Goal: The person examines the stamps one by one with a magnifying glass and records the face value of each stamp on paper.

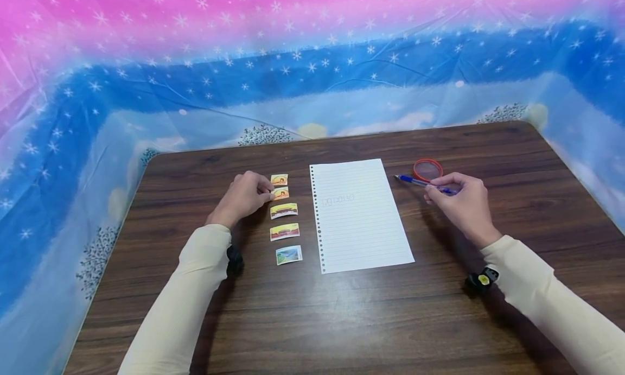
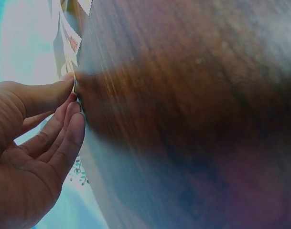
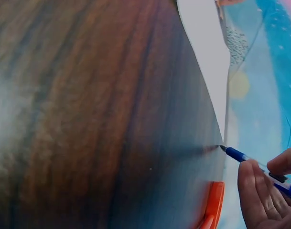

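Observation:
My left hand [image 1: 248, 196] pinches the left edge of a small yellow-orange postage stamp [image 1: 280, 194] between thumb and fingertips. That stamp is second from the top in a column of several stamps. Directly above it lies a similar yellow stamp [image 1: 279, 180]. Below come two yellow-and-red stamps and a blue-green landscape stamp [image 1: 289, 254]. In my right hand [image 1: 461, 204] a blue pen [image 1: 412, 180] is held, its tip pointing left toward a lined sheet of paper [image 1: 363, 228]. The paper bears faint handwriting at upper left.
A round red-rimmed magnifying lens [image 1: 427, 170] lies behind the pen, close to my right hand. All of it rests on a dark wooden table [image 1: 342, 321]. A pink and blue snowflake-patterned cloth [image 1: 312, 65] hangs around the table's far and side edges.

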### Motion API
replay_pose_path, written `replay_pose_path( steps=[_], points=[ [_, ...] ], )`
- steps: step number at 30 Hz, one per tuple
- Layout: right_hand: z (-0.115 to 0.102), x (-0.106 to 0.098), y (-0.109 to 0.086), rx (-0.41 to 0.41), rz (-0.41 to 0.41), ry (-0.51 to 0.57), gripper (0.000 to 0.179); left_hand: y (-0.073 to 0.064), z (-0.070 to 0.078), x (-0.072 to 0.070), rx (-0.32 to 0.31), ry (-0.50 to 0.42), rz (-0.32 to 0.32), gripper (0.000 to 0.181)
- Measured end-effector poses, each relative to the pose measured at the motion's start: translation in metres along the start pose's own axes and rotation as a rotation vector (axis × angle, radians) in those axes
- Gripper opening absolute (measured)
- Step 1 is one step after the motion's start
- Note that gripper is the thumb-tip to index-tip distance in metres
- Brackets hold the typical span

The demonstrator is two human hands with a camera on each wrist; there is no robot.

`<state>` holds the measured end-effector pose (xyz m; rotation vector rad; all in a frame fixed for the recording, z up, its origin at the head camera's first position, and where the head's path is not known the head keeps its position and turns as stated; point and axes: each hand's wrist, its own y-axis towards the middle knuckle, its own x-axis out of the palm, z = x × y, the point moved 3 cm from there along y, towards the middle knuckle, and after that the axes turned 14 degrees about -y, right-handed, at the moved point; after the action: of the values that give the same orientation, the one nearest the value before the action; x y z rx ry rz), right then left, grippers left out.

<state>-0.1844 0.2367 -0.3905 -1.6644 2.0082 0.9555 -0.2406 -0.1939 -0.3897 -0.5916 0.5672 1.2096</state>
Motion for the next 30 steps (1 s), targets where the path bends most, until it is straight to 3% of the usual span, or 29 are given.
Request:
replay_pose_path(
  steps=[5, 10, 17, 30],
  points=[
    [0.000, 0.000, -0.004, -0.016, -0.025, -0.203, 0.020, 0.000, 0.000, 0.000, -0.011, 0.000, -0.001, 0.018],
    [0.002, 0.000, -0.003, -0.013, -0.091, -0.319, 0.018, 0.001, 0.000, 0.000, -0.011, 0.001, -0.004, 0.018],
    [0.004, 0.004, -0.002, -0.018, -0.186, -0.391, 0.014, 0.001, 0.000, 0.000, -0.017, 0.001, 0.001, 0.019],
    [0.004, 0.010, -0.001, -0.027, -0.239, -0.453, 0.016, 0.001, 0.000, -0.001, -0.021, -0.009, -0.010, 0.019]
  ],
)
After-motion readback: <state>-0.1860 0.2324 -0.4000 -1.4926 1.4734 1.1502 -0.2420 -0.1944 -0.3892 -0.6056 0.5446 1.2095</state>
